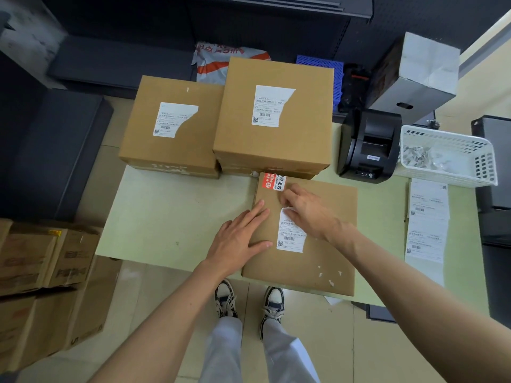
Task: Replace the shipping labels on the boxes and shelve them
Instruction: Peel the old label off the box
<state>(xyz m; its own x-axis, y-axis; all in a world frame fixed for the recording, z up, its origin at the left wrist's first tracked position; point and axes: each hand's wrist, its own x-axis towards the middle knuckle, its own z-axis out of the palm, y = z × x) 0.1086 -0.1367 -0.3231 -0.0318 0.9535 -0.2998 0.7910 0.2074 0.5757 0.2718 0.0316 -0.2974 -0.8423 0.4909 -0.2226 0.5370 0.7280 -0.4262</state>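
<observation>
Peeling the old label off the near box

At lower centre, the right hand (307, 208) pinches the lifted top edge of the label (291, 230) on the box (304, 261); its long axis runs down-frame toward the person, so peeling likely pulls that way. The left hand (240, 239) presses flat, fingers straight, just left of it.

Bright even light, wide-angle edge distortion

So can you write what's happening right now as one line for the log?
step: peeling old label | left hand: flat on box | right hand: picking at shipping label top corner | new labels: waiting on table
</observation>
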